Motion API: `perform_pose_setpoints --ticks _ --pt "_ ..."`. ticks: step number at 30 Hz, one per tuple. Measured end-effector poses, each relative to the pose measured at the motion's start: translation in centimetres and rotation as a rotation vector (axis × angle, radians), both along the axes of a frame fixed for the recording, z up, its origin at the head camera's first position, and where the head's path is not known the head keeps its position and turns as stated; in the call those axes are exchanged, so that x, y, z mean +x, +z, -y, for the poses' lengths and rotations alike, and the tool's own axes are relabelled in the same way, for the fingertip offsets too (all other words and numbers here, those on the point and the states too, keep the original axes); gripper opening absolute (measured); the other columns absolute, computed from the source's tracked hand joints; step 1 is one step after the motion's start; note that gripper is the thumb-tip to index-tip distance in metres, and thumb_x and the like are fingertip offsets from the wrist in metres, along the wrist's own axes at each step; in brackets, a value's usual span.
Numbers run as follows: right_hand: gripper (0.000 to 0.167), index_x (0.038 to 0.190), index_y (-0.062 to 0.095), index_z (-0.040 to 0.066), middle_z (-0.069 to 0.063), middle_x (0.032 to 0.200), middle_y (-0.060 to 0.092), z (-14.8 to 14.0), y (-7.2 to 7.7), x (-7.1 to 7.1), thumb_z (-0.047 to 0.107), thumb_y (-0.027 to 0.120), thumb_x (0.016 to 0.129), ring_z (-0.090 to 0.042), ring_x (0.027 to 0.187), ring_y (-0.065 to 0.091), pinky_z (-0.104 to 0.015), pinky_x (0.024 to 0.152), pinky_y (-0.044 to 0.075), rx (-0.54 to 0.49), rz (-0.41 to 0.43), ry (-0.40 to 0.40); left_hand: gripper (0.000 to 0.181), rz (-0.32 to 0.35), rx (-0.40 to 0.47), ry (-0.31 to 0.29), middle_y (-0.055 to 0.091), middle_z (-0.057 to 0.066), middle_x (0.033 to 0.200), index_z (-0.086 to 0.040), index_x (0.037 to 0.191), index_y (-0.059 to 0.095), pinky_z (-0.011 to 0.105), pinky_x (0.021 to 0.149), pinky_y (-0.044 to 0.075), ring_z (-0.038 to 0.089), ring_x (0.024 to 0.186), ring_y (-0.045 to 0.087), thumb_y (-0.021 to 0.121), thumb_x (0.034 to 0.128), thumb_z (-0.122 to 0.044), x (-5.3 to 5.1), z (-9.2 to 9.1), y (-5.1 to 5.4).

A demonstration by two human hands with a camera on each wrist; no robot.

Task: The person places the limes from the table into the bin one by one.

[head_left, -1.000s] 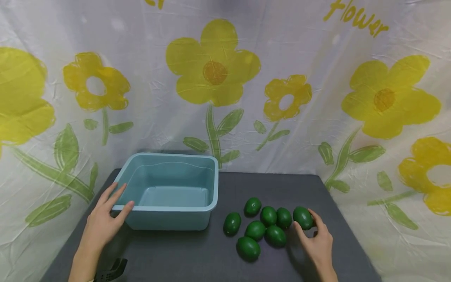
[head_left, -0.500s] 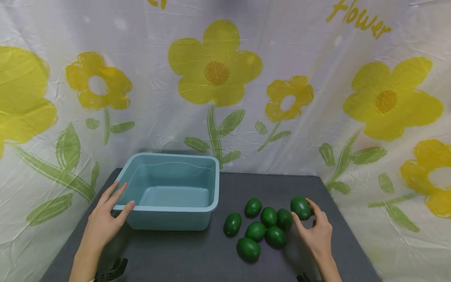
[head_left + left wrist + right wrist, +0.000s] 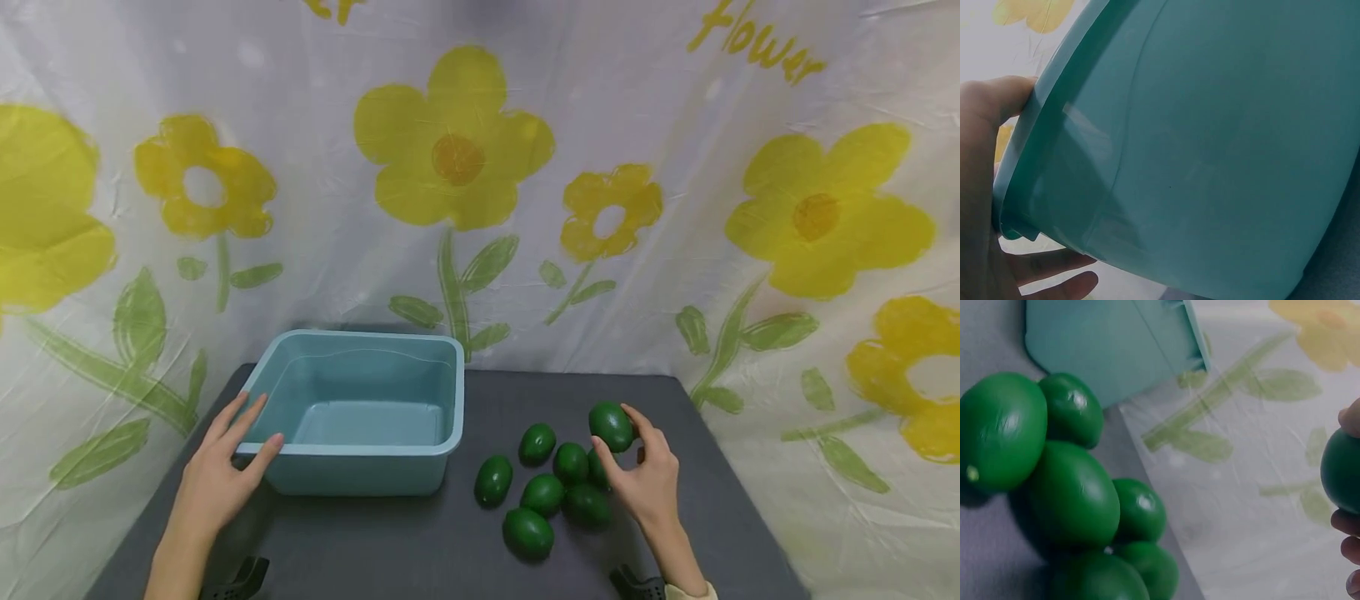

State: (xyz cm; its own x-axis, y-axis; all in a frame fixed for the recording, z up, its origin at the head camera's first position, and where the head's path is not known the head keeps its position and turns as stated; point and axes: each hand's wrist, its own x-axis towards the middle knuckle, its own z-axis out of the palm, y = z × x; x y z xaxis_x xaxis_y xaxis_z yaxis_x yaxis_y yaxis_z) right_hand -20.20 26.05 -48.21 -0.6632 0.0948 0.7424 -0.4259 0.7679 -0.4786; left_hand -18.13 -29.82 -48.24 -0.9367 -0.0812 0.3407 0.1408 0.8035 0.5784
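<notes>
Your left hand [image 3: 213, 479] has its fingers spread, fairly straight, touching the near left corner of the blue-green bin [image 3: 345, 450], which extends to their right. Seven loose green fruits [image 3: 543, 495] lie left of and below your right fingertips. Your right hand [image 3: 648, 475] pinches another green fruit [image 3: 611, 427] between thumb and fingers. Well beyond those fingers, rightward, yellow lettering [image 3: 756, 46] reads "flower".

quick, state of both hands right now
Left hand: open, touching the rim of the blue basin.
Right hand: holding a green fruit.
</notes>
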Motion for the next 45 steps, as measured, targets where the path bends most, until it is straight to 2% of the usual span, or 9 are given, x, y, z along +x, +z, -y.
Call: perform_pose_setpoints --ticks 4,10,17,23,27,30,37,42,45 --pt "0.064 0.137 0.069 0.005 -0.008 0.092 0.067 1.2 -0.1 -0.2 0.011 0.091 0.077 -0.004 0.068 0.042 -0.018 0.06 0.036 -0.007 -0.019 0.029 0.072 0.016 -0.009 -0.004 0.024 0.018 0.174 -0.018 0.167 0.036 0.081 0.09 0.039 0.06 0.145 0.037 0.064 0.1061 -0.044 0.3 0.2 -0.1" --pt "0.063 0.136 0.069 0.003 -0.008 0.094 0.068 3.5 -0.5 -0.5 0.012 0.091 0.078 -0.009 0.067 0.047 -0.027 0.058 0.042 -0.02 -0.02 0.084 0.072 0.006 -0.012 0.002 0.024 0.017 0.174 -0.019 0.167 0.037 0.081 0.091 0.038 0.059 0.145 0.037 0.064 0.1059 -0.045 0.2 0.2 0.0" --pt "0.062 0.137 0.068 0.004 -0.007 0.097 0.068 7.2 -0.7 -1.4 0.015 0.089 0.08 -0.013 0.07 0.053 -0.025 0.059 0.044 -0.02 0.01 0.22 0.071 -0.006 -0.01 0.018 0.026 0.018 0.173 -0.018 0.166 0.039 0.082 0.092 0.039 0.06 0.144 0.039 0.065 0.1057 -0.045 0.2 0.1 0.1" --pt "0.06 0.139 0.067 0.004 -0.005 0.096 0.068 10.5 -0.5 -2.0 0.028 0.087 0.088 -0.014 0.066 0.05 -0.03 0.054 0.047 -0.02 0.002 0.332 0.071 -0.005 -0.009 0.015 0.026 0.017 0.173 -0.019 0.167 0.038 0.081 0.091 0.039 0.06 0.143 0.04 0.064 0.1059 -0.044 0.3 0.2 0.1" --pt "0.06 0.139 0.067 0.006 -0.004 0.096 0.068 12.3 -0.1 -2.4 0.043 0.081 0.094 -0.007 0.069 0.047 -0.029 0.055 0.046 -0.014 -0.004 0.361 0.071 -0.011 -0.007 0.01 0.026 0.017 0.173 -0.019 0.166 0.039 0.081 0.09 0.04 0.059 0.144 0.04 0.065 0.1056 -0.045 0.2 0.1 0.1" --pt "0.061 0.139 0.067 0.008 -0.003 0.096 0.067 13.4 0.5 -2.6 0.048 0.078 0.095 -0.004 0.071 0.045 -0.026 0.057 0.044 -0.01 -0.002 0.378 0.071 -0.016 -0.006 0.017 0.027 0.016 0.173 -0.019 0.166 0.04 0.081 0.091 0.04 0.058 0.144 0.04 0.066 0.1052 -0.045 0.2 0.1 0.1" --pt "0.062 0.14 0.066 0.008 -0.002 0.099 0.068 15.2 1.6 -3.1 0.05 0.077 0.096 -0.009 0.077 0.05 -0.027 0.06 0.046 0.001 0.006 0.436 0.071 -0.016 0.0 0.026 0.028 0.017 0.173 -0.019 0.166 0.04 0.082 0.094 0.039 0.057 0.146 0.038 0.066 0.105 -0.046 0.1 -0.1 0.2" --pt "0.064 0.141 0.065 0.006 -0.004 0.105 0.069 16.4 1.6 -3.5 0.049 0.076 0.097 -0.016 0.09 0.06 -0.031 0.067 0.053 0.01 0.031 0.479 0.072 -0.009 0.006 0.013 0.025 0.016 0.174 -0.02 0.167 0.038 0.081 0.091 0.04 0.058 0.146 0.038 0.065 0.1055 -0.046 0.1 0.0 0.2" --pt "0.061 0.141 0.065 0.006 -0.004 0.104 0.068 17.0 1.4 -3.7 0.042 0.081 0.094 -0.017 0.091 0.061 -0.033 0.071 0.055 0.028 0.058 0.494 0.072 0.0 0.01 0.004 0.024 0.017 0.174 -0.02 0.167 0.037 0.08 0.089 0.041 0.059 0.145 0.038 0.065 0.1056 -0.045 0.1 0.1 0.0"
